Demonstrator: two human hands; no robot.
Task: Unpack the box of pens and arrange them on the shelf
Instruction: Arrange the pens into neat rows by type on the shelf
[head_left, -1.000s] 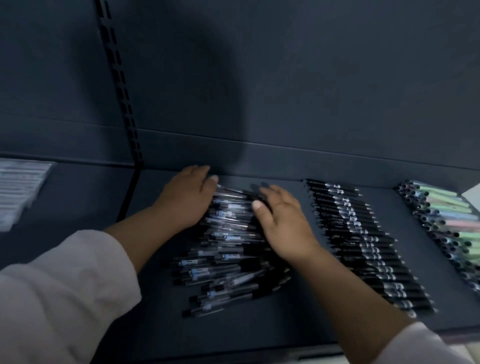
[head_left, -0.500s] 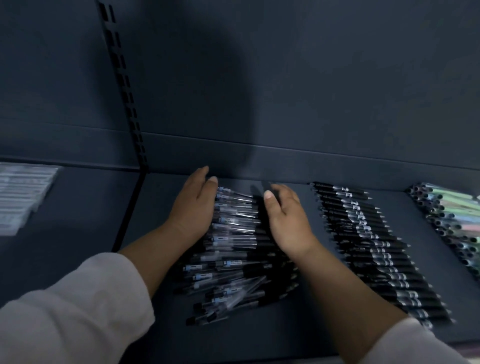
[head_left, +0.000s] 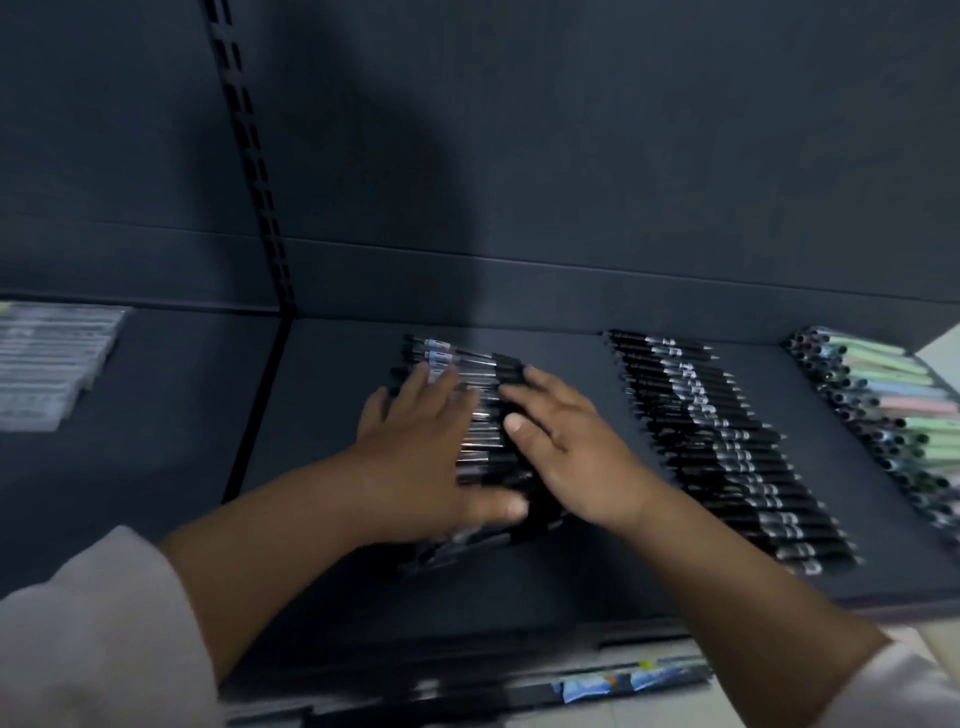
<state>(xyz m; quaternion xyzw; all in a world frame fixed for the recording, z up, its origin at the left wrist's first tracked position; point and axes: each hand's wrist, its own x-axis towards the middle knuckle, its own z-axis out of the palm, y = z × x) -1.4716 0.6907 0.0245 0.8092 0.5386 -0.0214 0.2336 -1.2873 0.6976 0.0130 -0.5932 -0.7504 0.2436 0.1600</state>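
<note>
Head cam: heap of clear-barrelled, black-gripped pens lies mid-way along the dark grey shelf. Left hand and right hand press flat on it, fingers straight. I'd guess it's nearly tidy. The black pen row just right looks finished.

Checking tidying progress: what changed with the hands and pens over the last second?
The left hand slid from the left ends of the clear pens onto their top, thumb toward the right hand. Nothing gripped or released. The right hand stayed on them; the black pen row and pastel pens kept place.
</note>
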